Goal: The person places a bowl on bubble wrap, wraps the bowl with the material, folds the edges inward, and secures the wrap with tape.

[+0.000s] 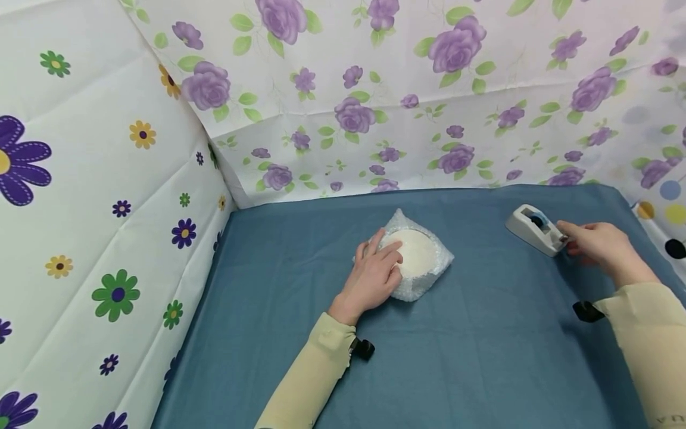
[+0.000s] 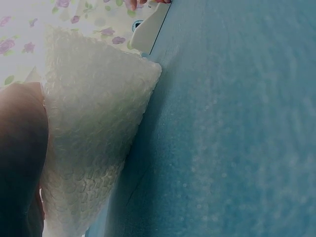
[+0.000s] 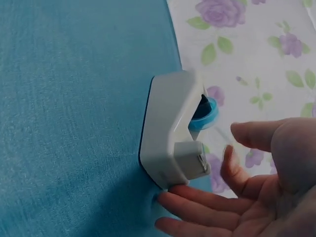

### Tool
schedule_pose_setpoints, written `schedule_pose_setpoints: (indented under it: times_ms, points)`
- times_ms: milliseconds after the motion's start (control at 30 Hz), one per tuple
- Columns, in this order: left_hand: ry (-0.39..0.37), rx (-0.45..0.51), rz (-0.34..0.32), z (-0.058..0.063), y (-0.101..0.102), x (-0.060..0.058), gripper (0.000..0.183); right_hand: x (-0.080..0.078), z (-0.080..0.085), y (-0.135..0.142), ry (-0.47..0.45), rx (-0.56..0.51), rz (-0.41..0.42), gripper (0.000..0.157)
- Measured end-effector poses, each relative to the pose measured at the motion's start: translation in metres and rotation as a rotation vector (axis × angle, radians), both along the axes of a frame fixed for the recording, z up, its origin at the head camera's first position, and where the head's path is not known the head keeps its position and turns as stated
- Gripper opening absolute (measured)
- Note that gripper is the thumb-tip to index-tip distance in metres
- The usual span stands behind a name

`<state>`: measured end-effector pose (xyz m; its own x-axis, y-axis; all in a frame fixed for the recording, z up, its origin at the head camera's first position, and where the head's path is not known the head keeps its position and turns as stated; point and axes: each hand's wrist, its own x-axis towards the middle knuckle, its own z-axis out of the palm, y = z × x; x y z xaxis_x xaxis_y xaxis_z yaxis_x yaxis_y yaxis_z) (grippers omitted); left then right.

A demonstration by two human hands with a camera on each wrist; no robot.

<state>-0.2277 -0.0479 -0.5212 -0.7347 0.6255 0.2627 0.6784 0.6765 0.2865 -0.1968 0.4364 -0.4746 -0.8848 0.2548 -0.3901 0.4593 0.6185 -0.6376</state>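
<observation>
A cream-white round piece (image 1: 417,253), perhaps a bowl or dish, sits in bubble wrap (image 1: 440,263) whose corners stick out around it. My left hand (image 1: 371,274) rests on its left side, fingers spread over the wrap and the round face. In the left wrist view the bubble wrap (image 2: 94,108) hides the piece inside. Over to the right, a white tape dispenser (image 1: 530,229) stands on the cloth with a blue tape roll (image 3: 205,113) in it. My right hand (image 1: 600,244) is at its cutter end, thumb and forefinger apart, lower fingertips right at the dispenser's front.
A blue-grey cloth (image 1: 257,333) covers the table. Behind it hangs a white sheet with purple roses (image 1: 354,116); on the left, another sheet with daisies (image 1: 115,295) slopes down to the table edge. Small black devices (image 1: 364,349) are strapped at both wrists.
</observation>
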Motion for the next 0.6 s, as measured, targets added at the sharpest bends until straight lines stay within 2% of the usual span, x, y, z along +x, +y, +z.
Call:
schedule_pose_setpoints:
  times_ms: [133,267,467,600]
  points:
    - [-0.002,0.004,-0.001,0.001,0.001,0.000,0.034,0.001,-0.004,0.006,0.004,-0.062,-0.027,0.115]
    - [-0.004,0.006,-0.002,0.002,0.001,-0.001,0.035,0.002,-0.005,0.010,0.016,-0.095,-0.037,0.113]
    - [-0.015,0.014,-0.003,0.002,0.000,0.000,0.034,0.003,-0.003,0.016,0.010,-0.183,-0.001,0.110]
    - [-0.015,0.022,-0.007,0.001,0.000,0.000,0.033,0.005,-0.006,0.022,0.010,-0.256,-0.018,0.109]
